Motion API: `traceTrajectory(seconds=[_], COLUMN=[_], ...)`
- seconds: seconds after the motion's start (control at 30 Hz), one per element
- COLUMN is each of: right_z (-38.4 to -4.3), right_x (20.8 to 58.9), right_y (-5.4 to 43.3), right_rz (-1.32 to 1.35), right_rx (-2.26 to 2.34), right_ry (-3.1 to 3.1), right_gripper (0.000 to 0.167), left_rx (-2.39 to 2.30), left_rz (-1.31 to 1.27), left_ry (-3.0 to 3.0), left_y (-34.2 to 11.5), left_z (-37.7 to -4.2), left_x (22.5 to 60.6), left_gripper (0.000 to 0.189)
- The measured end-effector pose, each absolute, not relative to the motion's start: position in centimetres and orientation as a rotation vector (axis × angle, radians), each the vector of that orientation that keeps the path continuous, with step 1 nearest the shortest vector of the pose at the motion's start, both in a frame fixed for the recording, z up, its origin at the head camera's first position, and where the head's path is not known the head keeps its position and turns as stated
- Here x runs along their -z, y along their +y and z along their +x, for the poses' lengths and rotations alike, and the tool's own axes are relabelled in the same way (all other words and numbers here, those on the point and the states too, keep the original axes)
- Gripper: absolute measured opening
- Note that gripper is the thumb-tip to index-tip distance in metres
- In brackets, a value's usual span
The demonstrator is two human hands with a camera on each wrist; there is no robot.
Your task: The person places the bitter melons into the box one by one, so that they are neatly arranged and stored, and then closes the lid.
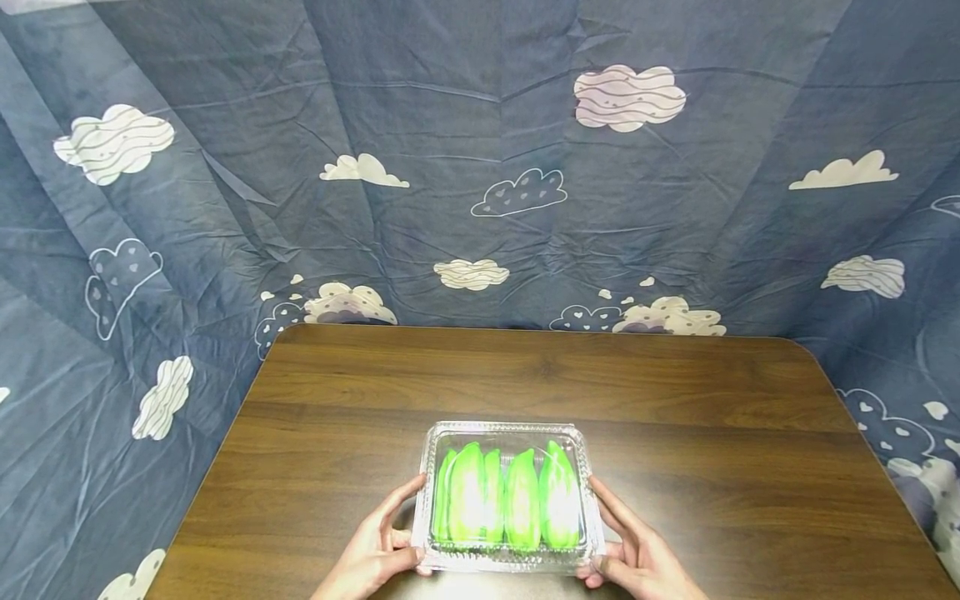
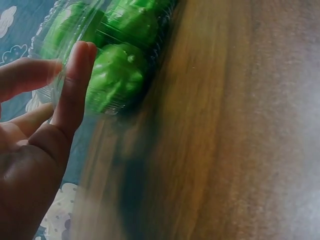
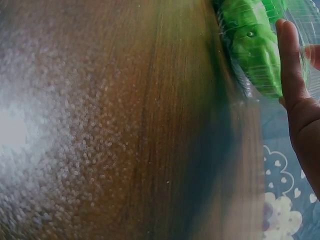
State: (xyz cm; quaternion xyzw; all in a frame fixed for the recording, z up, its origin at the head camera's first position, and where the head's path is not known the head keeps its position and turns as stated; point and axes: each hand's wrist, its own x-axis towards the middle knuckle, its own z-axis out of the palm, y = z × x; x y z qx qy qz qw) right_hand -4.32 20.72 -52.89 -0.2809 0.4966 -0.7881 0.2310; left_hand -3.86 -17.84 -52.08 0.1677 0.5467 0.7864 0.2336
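A clear plastic container (image 1: 506, 562) with a ribbed rim is at the front middle of the table in the head view. Through its transparent top show several glossy green, elongated pieces with pointed ends (image 1: 522, 500), lying side by side; their exact kind is unclear. At the container's left edge my left hand (image 1: 378, 542) grips it between thumb and fingers. My right hand (image 1: 636, 542) holds the opposite edge in the same way. Both wrist views show the thumb against the container's wall, with green pieces (image 2: 117, 75) behind the plastic. Whether its base touches the table cannot be told.
The brown wooden table (image 1: 337, 400) has rounded far corners, and bright glare falls on its front part. Behind it and along both sides hangs a dark blue cloth (image 1: 450, 108) printed with clouds.
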Motion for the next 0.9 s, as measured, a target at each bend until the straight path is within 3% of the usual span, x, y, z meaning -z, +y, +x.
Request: traceTrajectory(seconds=[0.9], right_z=[-4.10], right_x=[53.13], right_y=[20.62], right_rz=[-0.787], right_rx=[2.167], right_ry=[1.429], right_gripper=[0.088], left_rx=[-2.192], left_rz=[0.465], left_ry=[1.477], left_y=[-17.58], left_z=[-3.69], left_x=[52.55], left_gripper=[0.087])
